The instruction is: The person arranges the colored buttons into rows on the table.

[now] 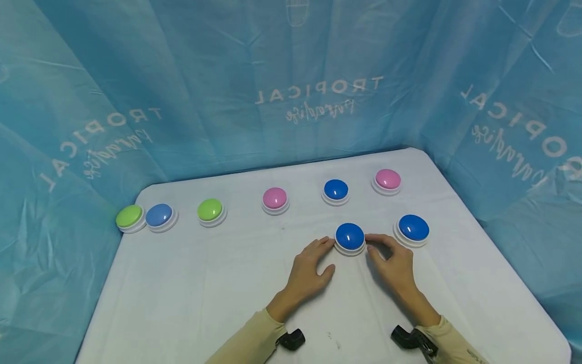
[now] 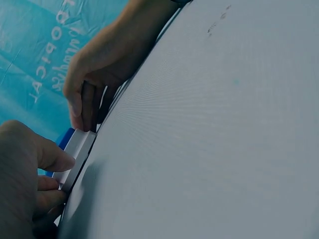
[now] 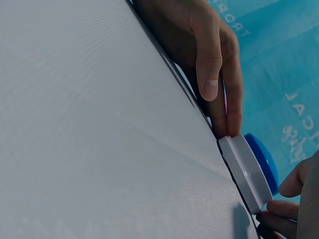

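A round push button with a blue dome and white base lies on the white table, between both hands. My left hand touches the left side of its base with extended fingertips, the thumb standing apart. On the opposite side, the fingertips of my right hand touch the base, with gently bent fingers and the thumb off the button. The same button's white base shows edge-on in the left wrist view, its dome mostly hidden. Its blue dome is plainer in the right wrist view. Neither hand wraps round it.
Another blue button sits just right of my right hand. Behind are a blue button and pink buttons. Leftward lie green buttons and a lighter blue one. Blue printed curtains surround the table.
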Tool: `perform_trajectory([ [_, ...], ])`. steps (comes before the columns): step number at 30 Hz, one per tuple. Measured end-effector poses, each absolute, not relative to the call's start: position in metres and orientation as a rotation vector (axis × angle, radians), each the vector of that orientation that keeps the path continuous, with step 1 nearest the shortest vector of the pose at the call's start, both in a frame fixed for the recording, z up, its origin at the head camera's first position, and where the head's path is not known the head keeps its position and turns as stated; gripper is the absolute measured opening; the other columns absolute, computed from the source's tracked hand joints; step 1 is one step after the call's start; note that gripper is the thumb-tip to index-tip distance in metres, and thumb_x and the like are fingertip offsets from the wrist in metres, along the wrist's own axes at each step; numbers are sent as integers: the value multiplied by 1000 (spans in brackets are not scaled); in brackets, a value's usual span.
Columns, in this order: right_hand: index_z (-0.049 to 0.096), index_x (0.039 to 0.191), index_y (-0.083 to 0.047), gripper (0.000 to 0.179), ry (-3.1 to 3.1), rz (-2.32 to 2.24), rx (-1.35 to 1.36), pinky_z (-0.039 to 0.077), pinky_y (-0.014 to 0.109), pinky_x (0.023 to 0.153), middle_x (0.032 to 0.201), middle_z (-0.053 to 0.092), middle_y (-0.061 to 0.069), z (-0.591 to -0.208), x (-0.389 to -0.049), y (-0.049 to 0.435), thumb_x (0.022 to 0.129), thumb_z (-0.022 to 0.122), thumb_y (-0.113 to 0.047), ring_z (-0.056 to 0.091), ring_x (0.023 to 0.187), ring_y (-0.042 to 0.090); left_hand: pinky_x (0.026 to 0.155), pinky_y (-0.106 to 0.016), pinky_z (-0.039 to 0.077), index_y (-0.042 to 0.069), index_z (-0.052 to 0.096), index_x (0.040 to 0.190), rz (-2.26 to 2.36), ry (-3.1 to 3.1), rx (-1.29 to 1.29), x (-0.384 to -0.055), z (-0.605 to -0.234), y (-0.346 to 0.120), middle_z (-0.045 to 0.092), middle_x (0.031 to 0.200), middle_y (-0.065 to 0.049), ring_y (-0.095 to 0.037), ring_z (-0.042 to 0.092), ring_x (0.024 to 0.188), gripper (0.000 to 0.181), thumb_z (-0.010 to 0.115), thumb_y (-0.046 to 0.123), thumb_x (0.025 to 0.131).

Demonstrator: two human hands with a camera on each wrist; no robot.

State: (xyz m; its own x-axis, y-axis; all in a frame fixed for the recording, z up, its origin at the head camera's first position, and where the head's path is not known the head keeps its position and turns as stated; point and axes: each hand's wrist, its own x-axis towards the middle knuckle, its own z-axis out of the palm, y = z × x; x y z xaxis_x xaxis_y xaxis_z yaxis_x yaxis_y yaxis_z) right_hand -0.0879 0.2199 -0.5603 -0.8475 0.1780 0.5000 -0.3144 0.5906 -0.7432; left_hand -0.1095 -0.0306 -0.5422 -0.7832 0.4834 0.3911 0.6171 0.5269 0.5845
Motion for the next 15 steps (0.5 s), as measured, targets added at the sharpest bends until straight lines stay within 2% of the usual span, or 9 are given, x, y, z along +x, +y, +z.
perform_trajectory([
  [2, 80, 111, -8, 28, -2288, 1217, 90, 39, 3, 103, 107, 81, 7, -560, -88, 220, 86, 77, 2, 63, 114, -11, 117, -51, 48, 8, 63, 146, -1112, -2588, -945, -110, -541, -30, 65, 147, -12, -32, 59, 140, 59, 73, 16, 89],
  [4, 80, 111, -8, 28, -2293, 1218, 73, 39, 3, 102, 108, 81, 7, -559, -89, 220, 86, 77, 3, 62, 113, -12, 119, -52, 46, 8, 62, 147, -1139, -2604, -952, -110, -540, -30, 64, 148, -13, -33, 57, 142, 59, 73, 17, 89],
  [12, 81, 110, -9, 26, -2294, 1214, -4, 39, 2, 101, 106, 82, 7, -558, -90, 220, 88, 75, 2, 65, 110, -9, 121, -52, 43, 13, 59, 150, -1131, -2693, -944, -111, -538, -27, 60, 154, -8, -30, 53, 146, 61, 72, 22, 91],
  [15, 81, 109, -9, 25, -2296, 1199, -30, 39, 2, 100, 105, 82, 7, -559, -88, 220, 88, 75, 1, 68, 108, -3, 122, -52, 42, 11, 60, 150, -1137, -2690, -962, -110, -539, -26, 60, 153, -9, -31, 53, 146, 61, 71, 21, 90],
])
